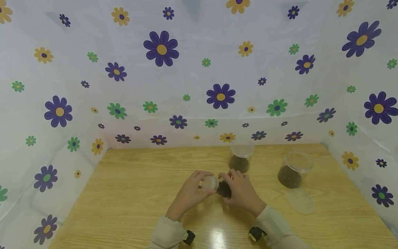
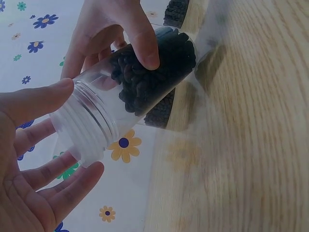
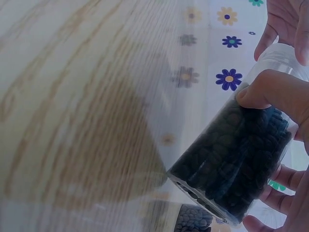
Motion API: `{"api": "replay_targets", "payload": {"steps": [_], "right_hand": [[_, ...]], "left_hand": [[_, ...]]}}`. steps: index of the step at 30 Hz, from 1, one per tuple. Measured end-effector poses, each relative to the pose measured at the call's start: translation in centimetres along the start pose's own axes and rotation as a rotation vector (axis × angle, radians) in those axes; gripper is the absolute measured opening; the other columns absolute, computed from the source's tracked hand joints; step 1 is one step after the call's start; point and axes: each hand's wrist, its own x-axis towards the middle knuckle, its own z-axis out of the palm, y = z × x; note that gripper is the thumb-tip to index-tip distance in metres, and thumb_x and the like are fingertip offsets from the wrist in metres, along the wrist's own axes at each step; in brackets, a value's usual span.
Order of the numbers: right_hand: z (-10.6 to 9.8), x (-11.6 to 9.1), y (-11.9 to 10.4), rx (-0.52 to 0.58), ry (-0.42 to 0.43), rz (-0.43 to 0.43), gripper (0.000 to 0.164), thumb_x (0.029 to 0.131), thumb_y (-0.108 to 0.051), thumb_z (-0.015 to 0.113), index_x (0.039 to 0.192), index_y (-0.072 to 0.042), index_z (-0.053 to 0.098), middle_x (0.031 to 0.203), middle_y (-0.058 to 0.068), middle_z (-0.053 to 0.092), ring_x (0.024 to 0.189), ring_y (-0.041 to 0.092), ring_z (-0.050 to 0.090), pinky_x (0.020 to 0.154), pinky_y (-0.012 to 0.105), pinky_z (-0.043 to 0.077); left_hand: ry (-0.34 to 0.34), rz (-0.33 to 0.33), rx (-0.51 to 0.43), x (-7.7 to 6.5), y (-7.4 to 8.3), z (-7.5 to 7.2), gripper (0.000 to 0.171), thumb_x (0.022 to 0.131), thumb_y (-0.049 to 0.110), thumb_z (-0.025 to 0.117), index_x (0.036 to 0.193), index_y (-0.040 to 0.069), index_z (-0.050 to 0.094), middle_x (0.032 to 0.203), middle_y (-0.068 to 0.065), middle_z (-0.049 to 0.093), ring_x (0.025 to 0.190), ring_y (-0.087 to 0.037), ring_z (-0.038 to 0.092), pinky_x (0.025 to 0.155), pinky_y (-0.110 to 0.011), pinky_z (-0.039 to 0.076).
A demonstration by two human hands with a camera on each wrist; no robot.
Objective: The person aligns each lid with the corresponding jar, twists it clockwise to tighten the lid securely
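My right hand (image 1: 242, 192) grips the body of a clear jar (image 3: 231, 150) partly filled with dark, bean-like pieces. The jar is tilted, its base toward the right and its capped end toward the left. Around the translucent screw lid (image 2: 79, 125) is my left hand (image 1: 191, 192), thumb on one side and fingers on the other. The lid sits on the jar's mouth. In the left wrist view the right thumb presses on the jar wall over the dark pieces.
Behind the hands stands a second clear jar (image 1: 239, 163) with dark contents. A third such jar (image 1: 289, 176) is to the right, and a clear round disc (image 1: 300, 201) lies in front of it. Flower-patterned cloth (image 1: 186, 76) walls the wooden table (image 1: 124, 193).
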Motion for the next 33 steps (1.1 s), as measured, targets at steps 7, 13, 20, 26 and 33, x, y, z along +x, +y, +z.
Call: {"api": "replay_targets", "payload": {"steps": [7, 13, 20, 26, 33], "right_hand": [[-0.07, 0.02, -0.03, 0.002, -0.003, 0.001, 0.073, 0.058, -0.032, 0.086, 0.121, -0.020, 0.051, 0.097, 0.004, 0.053, 0.086, 0.021, 0.050, 0.069, 0.042, 0.044], [-0.22, 0.04, -0.06, -0.001, -0.011, 0.005, 0.072, 0.058, -0.033, 0.085, 0.121, -0.021, 0.051, 0.097, 0.004, 0.053, 0.086, 0.022, 0.050, 0.069, 0.043, 0.044], [-0.20, 0.07, -0.03, -0.013, -0.007, -0.002, 0.072, 0.058, -0.034, 0.085, 0.120, -0.021, 0.052, 0.095, 0.004, 0.052, 0.084, 0.021, 0.050, 0.068, 0.041, 0.043], [-0.20, 0.08, -0.07, -0.022, -0.001, -0.009, 0.072, 0.057, -0.034, 0.086, 0.120, -0.020, 0.052, 0.095, 0.003, 0.052, 0.083, 0.020, 0.049, 0.067, 0.041, 0.043], [-0.35, 0.08, -0.13, -0.011, 0.002, -0.015, 0.071, 0.058, -0.033, 0.085, 0.119, -0.019, 0.053, 0.095, 0.004, 0.052, 0.083, 0.020, 0.049, 0.068, 0.042, 0.044]], "left_hand": [[-0.005, 0.001, 0.012, 0.04, 0.05, -0.02, 0.049, 0.082, 0.023, 0.072, 0.127, 0.018, 0.054, 0.128, -0.006, 0.051, 0.111, -0.021, 0.055, 0.081, -0.023, 0.054], [-0.009, 0.001, 0.019, 0.11, 0.13, -0.04, 0.050, 0.082, 0.022, 0.072, 0.128, 0.018, 0.053, 0.129, -0.007, 0.051, 0.111, -0.021, 0.055, 0.081, -0.022, 0.053], [-0.020, 0.007, 0.000, 0.18, 0.07, 0.07, 0.049, 0.083, 0.022, 0.072, 0.128, 0.018, 0.053, 0.126, -0.007, 0.052, 0.110, -0.021, 0.055, 0.081, -0.023, 0.054], [-0.028, 0.010, 0.003, 0.22, -0.07, 0.14, 0.050, 0.083, 0.023, 0.071, 0.129, 0.019, 0.053, 0.126, -0.005, 0.052, 0.111, -0.020, 0.055, 0.081, -0.024, 0.054], [-0.040, 0.012, 0.005, 0.23, 0.01, 0.11, 0.050, 0.083, 0.023, 0.071, 0.129, 0.018, 0.052, 0.125, -0.006, 0.052, 0.110, -0.021, 0.055, 0.082, -0.025, 0.054]]}}
